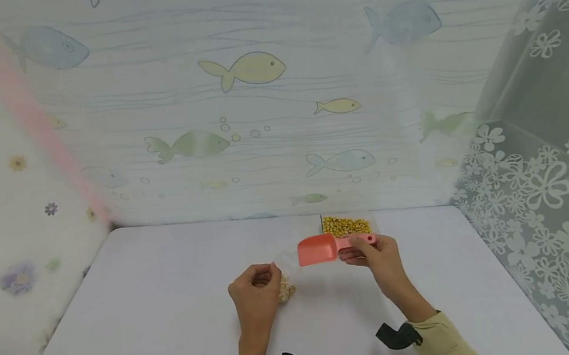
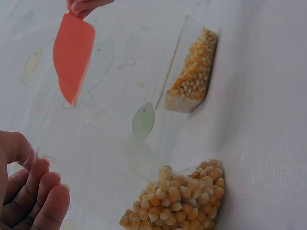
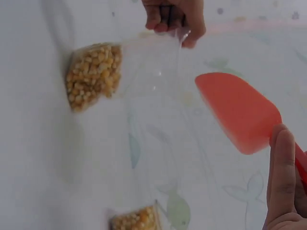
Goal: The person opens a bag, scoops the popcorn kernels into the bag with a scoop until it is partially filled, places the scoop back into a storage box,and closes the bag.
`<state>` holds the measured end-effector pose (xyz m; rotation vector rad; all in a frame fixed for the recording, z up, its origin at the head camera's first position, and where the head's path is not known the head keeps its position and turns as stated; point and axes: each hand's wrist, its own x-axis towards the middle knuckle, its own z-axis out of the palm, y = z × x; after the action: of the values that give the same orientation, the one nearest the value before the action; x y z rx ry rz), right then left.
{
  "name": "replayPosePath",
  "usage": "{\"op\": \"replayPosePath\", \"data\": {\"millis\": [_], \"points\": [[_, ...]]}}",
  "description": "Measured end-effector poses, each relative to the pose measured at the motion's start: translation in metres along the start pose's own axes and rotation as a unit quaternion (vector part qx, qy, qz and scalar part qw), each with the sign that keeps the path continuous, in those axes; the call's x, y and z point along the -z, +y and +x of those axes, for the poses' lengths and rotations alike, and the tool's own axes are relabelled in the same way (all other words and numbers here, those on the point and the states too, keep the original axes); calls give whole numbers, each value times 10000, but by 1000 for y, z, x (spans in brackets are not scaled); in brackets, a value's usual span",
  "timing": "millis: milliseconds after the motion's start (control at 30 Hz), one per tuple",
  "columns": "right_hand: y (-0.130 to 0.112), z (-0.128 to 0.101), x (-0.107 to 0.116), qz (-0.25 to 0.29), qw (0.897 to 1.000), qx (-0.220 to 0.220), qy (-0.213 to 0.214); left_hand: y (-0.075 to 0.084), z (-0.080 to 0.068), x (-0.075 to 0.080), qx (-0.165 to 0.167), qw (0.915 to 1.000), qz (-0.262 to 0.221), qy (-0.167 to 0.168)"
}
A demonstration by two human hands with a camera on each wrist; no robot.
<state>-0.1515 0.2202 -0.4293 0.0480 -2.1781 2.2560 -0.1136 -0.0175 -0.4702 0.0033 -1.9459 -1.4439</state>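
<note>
The left hand (image 1: 256, 290) pinches the clear bag (image 3: 120, 67) open by its rim, corn kernels (image 2: 180, 199) settled at the bottom on the desk (image 1: 173, 309). The right hand (image 1: 377, 258) grips the pink scoop (image 1: 320, 249) just beside the mouth. Best kept level, with the mouth held wide.

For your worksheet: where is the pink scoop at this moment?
In the head view, the pink scoop is held by its handle in the right hand, above the table, between the corn tray and the left hand's bag.
</note>
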Motion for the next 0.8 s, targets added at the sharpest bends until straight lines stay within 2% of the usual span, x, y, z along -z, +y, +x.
{"op": "replayPosePath", "data": {"millis": [167, 267, 500, 667, 800], "points": [[5, 3, 30, 405, 9975, 229, 524, 0, 1, 0, 50, 10000, -51, 7], [10, 8, 49, 394, 9948, 412, 846, 0, 1, 0, 86, 9999, -61, 18], [26, 21, 80, -181, 9843, 689, 1618, -1, 0, 1, 47, 10000, -74, -6], [35, 33, 93, -713, 9784, 780, 1775, -2, 0, 1, -20, 9999, -97, 26], [39, 40, 93, -1017, 9761, 773, 1758, -1, 0, 1, -47, 9999, -91, 28]]}}
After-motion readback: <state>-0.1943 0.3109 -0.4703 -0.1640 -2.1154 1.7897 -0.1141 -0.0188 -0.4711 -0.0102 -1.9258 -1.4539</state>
